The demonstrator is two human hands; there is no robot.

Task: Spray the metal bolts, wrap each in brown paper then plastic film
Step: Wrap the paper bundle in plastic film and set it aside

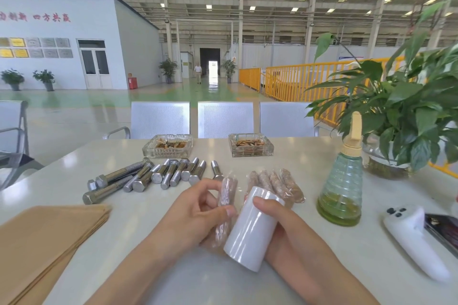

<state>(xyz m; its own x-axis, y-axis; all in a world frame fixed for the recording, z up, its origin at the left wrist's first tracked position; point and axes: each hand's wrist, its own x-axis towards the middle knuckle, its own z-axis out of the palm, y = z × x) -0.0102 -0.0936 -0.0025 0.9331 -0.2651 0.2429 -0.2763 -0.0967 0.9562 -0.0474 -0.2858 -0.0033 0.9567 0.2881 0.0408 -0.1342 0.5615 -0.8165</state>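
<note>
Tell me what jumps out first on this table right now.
The two hands at centre: the left hand holds a film-wrapped brown-paper bolt, the right hand grips a white roll of plastic film. Behind left lie bare grey metal bolts; right stands a green spray bottle.

Bare table [309, 242] lies open between my roll and the spray bottle [340, 190]; bolts [148, 177] and wrapped bundles [277, 184] crowd ahead; brown paper [47, 242] covers the left.

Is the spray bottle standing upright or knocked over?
Upright. The spray bottle stands on its base on the table, nozzle on top, green liquid settled at the bottom.
</note>
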